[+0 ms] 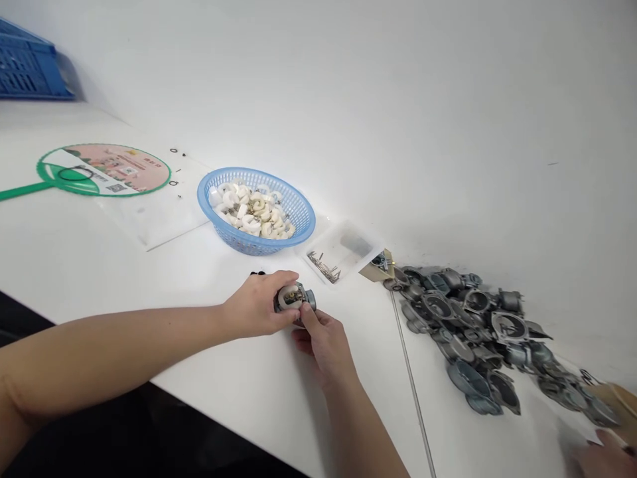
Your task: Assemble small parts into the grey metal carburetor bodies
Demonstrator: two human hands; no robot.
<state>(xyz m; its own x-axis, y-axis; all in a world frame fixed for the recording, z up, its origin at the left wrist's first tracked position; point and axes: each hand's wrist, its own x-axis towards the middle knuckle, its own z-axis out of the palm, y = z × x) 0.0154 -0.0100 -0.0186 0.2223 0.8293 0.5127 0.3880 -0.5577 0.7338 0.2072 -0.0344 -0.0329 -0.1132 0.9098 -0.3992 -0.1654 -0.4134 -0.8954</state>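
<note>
A small grey metal part (294,297) with a white ring on top sits between both hands, just above the white table (99,265). My left hand (259,305) wraps its fingers round the part from the left. From below, my right hand (323,338) presses thumb and fingers against the part's right side. Behind them stands a blue basket (298,209) filled with white rings (251,211).
A pile of grey metal castings (478,332) spreads over the table at the right. A clear tray (343,249) holds small metal pins. A round fan with a green handle (99,169) lies at the left, a blue crate (27,66) at the far left corner. Another person's hand (597,451) shows at the bottom right.
</note>
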